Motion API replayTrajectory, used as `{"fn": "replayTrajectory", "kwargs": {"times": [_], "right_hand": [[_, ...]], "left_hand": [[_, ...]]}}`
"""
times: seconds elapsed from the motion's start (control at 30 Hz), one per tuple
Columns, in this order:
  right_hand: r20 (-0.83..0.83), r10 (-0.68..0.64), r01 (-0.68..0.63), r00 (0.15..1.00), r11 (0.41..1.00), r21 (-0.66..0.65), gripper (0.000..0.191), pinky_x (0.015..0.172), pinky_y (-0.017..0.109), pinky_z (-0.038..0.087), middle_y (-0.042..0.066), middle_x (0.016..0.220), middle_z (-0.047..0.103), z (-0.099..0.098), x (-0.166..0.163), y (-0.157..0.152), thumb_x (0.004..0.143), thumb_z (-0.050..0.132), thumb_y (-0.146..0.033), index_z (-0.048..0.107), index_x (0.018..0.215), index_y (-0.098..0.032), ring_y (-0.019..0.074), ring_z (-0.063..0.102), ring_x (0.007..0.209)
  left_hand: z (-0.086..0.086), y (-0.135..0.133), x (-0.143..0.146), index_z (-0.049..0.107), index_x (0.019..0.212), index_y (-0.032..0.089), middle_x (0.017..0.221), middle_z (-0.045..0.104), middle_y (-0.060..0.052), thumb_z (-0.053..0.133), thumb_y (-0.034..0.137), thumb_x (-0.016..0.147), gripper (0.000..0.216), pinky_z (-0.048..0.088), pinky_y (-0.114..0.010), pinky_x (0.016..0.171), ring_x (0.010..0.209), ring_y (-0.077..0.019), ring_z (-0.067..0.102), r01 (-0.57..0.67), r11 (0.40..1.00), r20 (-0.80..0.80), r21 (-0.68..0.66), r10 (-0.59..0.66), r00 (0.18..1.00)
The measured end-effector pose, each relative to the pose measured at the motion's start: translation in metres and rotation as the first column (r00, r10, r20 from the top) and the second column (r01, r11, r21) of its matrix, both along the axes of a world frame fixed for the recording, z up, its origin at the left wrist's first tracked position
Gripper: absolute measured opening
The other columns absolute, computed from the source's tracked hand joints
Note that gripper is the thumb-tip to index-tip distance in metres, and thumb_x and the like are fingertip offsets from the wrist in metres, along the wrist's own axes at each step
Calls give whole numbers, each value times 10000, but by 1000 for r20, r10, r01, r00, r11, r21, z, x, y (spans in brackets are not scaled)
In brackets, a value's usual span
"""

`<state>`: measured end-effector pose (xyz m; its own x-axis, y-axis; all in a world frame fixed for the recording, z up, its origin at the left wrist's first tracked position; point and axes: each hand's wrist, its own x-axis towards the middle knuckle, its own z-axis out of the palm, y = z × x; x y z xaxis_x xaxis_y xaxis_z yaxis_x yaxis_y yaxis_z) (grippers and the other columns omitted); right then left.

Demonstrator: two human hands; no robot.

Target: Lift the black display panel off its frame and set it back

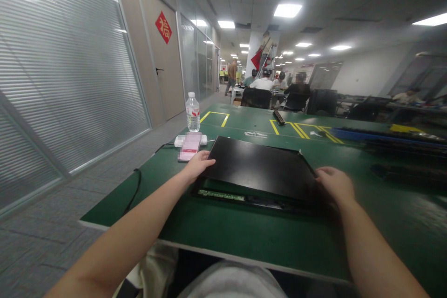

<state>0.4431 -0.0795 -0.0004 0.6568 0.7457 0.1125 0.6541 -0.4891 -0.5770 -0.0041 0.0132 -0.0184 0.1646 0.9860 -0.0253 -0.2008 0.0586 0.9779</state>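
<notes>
A flat black screen panel point(260, 165) is tilted over the green table, its near edge raised above a black frame. Along that frame's near side a green circuit board strip point(221, 195) shows. My left hand point(198, 165) grips the panel's left edge, thumb on top and fingers partly hidden below. On the right edge my right hand point(335, 183) is closed, its fingertips partly hidden behind the rim. What lies under the panel is mostly out of sight.
Left of the panel are a pink-screened phone point(189, 148), a white power strip point(206, 140) and a water bottle point(193, 112). A dark slotted bar point(278, 118) lies farther back. Dark parts and a blue strip point(344, 133) are at the right. People sit beyond the table point(167, 214).
</notes>
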Motion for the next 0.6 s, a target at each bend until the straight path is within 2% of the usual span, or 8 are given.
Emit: {"fn": "replayTrajectory", "kwargs": {"times": [0.27, 0.4, 0.6], "right_hand": [[28, 4, -4, 1000, 1000, 9, 357, 620, 339, 461, 75, 783, 755, -2, 2, 1, 729, 532, -357, 763, 968, -229, 272, 676, 774], [12, 10, -10, 1000, 1000, 2, 355, 611, 332, 473, 67, 791, 758, -4, 4, 2, 734, 532, -350, 762, 980, -239, 265, 685, 753], [157, 45, -53, 987, 998, 44, 334, 661, 325, 507, 85, 793, 754, -17, 16, 7, 749, 554, -371, 777, 953, -230, 245, 693, 727]], "left_hand": [[0, 1, -1, 641, 995, 151, 1041, 764, -107, 869, 130, 579, 475, 554, -394, 900, 943, -247, 730, 10, 1000, -13, 8, -10, 1000], [-1, 1, -1, 643, 989, 149, 1020, 767, -103, 876, 139, 565, 484, 551, -405, 910, 943, -250, 730, -7, 1000, -22, 8, 7, 1000], [-1, 1, -1, 651, 978, 147, 994, 771, -102, 893, 172, 534, 506, 551, -427, 911, 953, -268, 729, 4, 1000, -38, 27, -3, 999]]}}
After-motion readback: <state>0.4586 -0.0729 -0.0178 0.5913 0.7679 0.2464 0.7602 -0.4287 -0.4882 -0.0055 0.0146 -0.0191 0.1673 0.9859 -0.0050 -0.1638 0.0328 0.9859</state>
